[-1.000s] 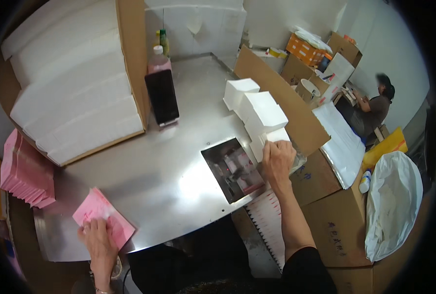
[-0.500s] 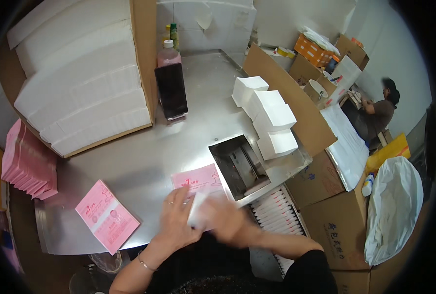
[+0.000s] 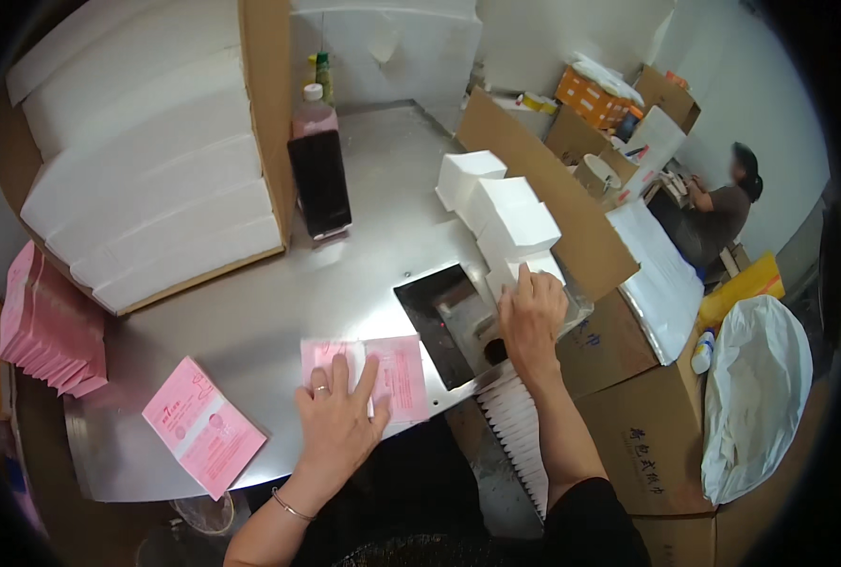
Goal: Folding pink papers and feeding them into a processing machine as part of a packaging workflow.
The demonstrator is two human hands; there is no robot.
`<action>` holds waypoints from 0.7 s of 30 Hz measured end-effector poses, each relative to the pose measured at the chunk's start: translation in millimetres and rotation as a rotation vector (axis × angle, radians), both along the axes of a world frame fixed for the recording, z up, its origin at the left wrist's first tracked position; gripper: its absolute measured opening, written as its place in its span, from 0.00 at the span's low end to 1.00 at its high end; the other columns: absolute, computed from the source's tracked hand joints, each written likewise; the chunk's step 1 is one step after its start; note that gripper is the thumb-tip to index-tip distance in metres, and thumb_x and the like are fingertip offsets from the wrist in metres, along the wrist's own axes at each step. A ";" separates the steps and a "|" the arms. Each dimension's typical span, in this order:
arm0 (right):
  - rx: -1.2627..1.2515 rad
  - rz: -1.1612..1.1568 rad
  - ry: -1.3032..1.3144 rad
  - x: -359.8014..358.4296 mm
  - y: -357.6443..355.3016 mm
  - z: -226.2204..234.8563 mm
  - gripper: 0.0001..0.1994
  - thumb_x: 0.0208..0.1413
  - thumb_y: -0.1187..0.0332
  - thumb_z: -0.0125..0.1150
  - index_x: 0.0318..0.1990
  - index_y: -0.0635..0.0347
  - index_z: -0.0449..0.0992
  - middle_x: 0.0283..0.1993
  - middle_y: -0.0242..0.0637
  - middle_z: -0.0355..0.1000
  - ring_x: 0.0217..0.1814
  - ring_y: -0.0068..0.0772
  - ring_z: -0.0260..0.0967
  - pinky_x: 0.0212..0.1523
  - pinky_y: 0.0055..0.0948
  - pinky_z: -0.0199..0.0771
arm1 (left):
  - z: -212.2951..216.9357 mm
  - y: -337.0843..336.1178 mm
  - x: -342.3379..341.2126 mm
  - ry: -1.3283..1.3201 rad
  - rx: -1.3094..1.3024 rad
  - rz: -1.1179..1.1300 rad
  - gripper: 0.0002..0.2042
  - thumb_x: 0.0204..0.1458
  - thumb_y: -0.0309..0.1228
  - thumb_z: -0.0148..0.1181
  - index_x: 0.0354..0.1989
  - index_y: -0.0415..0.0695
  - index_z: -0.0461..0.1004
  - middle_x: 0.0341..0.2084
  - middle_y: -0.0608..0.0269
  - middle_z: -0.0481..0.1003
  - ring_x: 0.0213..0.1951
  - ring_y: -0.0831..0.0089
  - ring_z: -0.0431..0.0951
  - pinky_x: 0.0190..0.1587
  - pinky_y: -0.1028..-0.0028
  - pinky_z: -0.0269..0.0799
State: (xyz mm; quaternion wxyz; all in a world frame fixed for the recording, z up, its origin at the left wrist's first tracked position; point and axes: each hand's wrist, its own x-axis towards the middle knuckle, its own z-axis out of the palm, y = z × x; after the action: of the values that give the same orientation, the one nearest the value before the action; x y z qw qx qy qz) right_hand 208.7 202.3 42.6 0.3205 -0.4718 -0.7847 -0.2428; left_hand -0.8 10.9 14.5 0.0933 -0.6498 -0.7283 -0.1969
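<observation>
My left hand lies with its fingers spread on a pink printed paper wrapper near the table's front edge. A white band crosses the wrapper, partly hidden under the fingers. Over to the right, my right hand has its fingertips and thumb closed on the nearest of the stacks of folded white tissues. How many sheets it grips is hidden. Left of my left hand rests a pile of similar pink wrappers.
Between my hands, a dark rectangular opening is set in the metal table. A phone leans upright before a bottle. At left stand a carton of white stacks and pink packets. White packets fill a tray below right. A person sits far right.
My right hand has moved from beside my left hand to the white tissue stack. The white piece held between both hands is no longer raised, and my left hand now lies flat on the wrapper.
</observation>
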 end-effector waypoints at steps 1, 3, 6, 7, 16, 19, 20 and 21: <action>0.016 -0.013 -0.004 12.1 14.4 -10.2 0.16 0.57 0.66 0.61 0.49 0.66 0.75 0.40 0.43 0.70 0.46 0.46 0.67 0.51 0.48 0.63 | 2.6 3.3 3.3 -0.004 0.016 -0.013 0.26 0.50 0.45 0.63 0.58 0.49 0.74 0.50 0.50 0.70 0.45 0.53 0.68 0.43 0.53 0.60; -0.126 -0.045 0.017 25.4 27.6 -25.7 0.10 0.57 0.66 0.62 0.41 0.63 0.79 0.38 0.41 0.71 0.47 0.44 0.67 0.51 0.47 0.63 | 6.5 1.3 8.9 -0.001 -0.017 0.005 0.27 0.49 0.49 0.64 0.54 0.46 0.75 0.47 0.49 0.70 0.44 0.55 0.67 0.43 0.54 0.59; -0.156 -0.023 0.083 32.1 34.0 -25.2 0.07 0.57 0.67 0.62 0.33 0.61 0.80 0.36 0.39 0.71 0.46 0.43 0.67 0.46 0.44 0.65 | 7.7 0.1 -4.6 -0.055 0.000 -0.075 0.28 0.47 0.53 0.65 0.49 0.43 0.75 0.47 0.50 0.68 0.45 0.53 0.66 0.45 0.55 0.58; -0.219 -0.037 0.114 32.3 33.7 -22.7 0.06 0.57 0.68 0.62 0.32 0.61 0.80 0.35 0.39 0.71 0.45 0.43 0.67 0.45 0.44 0.65 | 10.2 -1.0 -4.3 -0.054 -0.007 -0.078 0.28 0.47 0.53 0.65 0.49 0.43 0.75 0.47 0.50 0.68 0.45 0.53 0.66 0.45 0.55 0.58; -0.165 0.625 0.145 -12.5 -39.4 -31.9 0.20 0.50 0.77 0.56 0.54 0.68 0.74 0.55 0.53 0.72 0.57 0.58 0.69 0.64 0.56 0.65 | -7.4 -8.1 0.4 -0.313 -0.045 -0.313 0.21 0.47 0.33 0.62 0.50 0.39 0.74 0.44 0.46 0.71 0.43 0.54 0.71 0.40 0.58 0.66; -0.278 1.010 -0.164 -30.8 -142.6 -33.5 0.19 0.52 0.72 0.58 0.53 0.65 0.75 0.55 0.53 0.71 0.62 0.54 0.69 0.65 0.66 0.61 | 9.4 -8.6 -18.0 -0.315 -0.081 -0.146 0.29 0.38 0.35 0.67 0.54 0.43 0.73 0.38 0.50 0.69 0.40 0.52 0.71 0.40 0.57 0.67; -0.206 1.005 -0.138 -37.7 -138.3 -42.3 0.19 0.53 0.68 0.58 0.51 0.65 0.77 0.54 0.59 0.70 0.58 0.55 0.71 0.62 0.68 0.64 | 9.9 -9.0 -19.2 -0.233 -0.006 -0.125 0.29 0.36 0.36 0.68 0.53 0.45 0.74 0.38 0.51 0.68 0.40 0.51 0.70 0.41 0.56 0.67; -0.249 0.877 -0.074 -55.0 -119.8 -51.4 0.18 0.53 0.67 0.58 0.50 0.65 0.78 0.50 0.56 0.71 0.54 0.53 0.73 0.64 0.71 0.59 | 6.9 -7.7 -15.7 -0.208 0.015 -0.170 0.34 0.37 0.35 0.67 0.59 0.45 0.70 0.38 0.50 0.68 0.40 0.52 0.70 0.41 0.58 0.66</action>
State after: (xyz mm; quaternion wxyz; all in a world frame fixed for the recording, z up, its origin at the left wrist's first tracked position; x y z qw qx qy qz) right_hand 153.7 82.5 -8.7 0.3057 -0.1210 -0.9444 -0.0049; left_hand -16.5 3.1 21.4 0.0053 -0.6845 -0.6749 -0.2756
